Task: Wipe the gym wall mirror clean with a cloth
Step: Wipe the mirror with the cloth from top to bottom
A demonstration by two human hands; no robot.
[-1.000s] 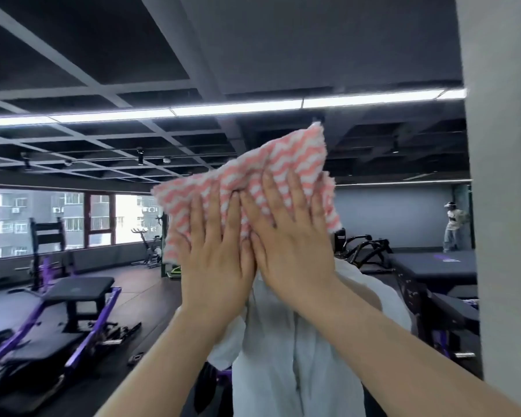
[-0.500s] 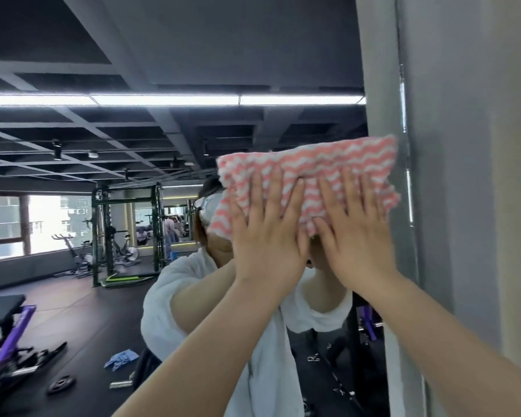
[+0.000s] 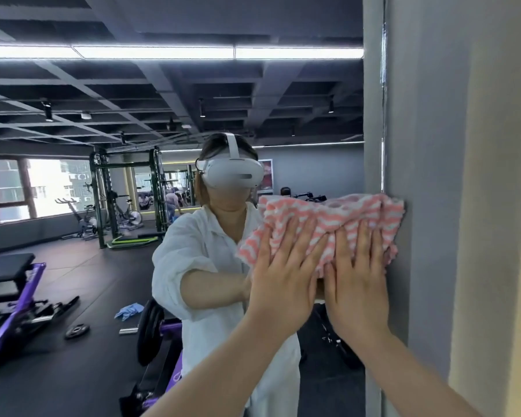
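Both our palms, left hand (image 3: 283, 272) and right hand (image 3: 357, 275), press flat with fingers spread on the soft, bunching cloth (image 3: 331, 219) against the mirror (image 3: 163, 266).

One view only, worn on my head, facing the mirror (image 3: 163, 266) square-on and very near, at arm's reach. Aimed roughly level. Its right side takes in the mirror's edge and the grey wall (image 3: 427, 206); my own headset (image 3: 232, 176) shows reflected, centre frame.
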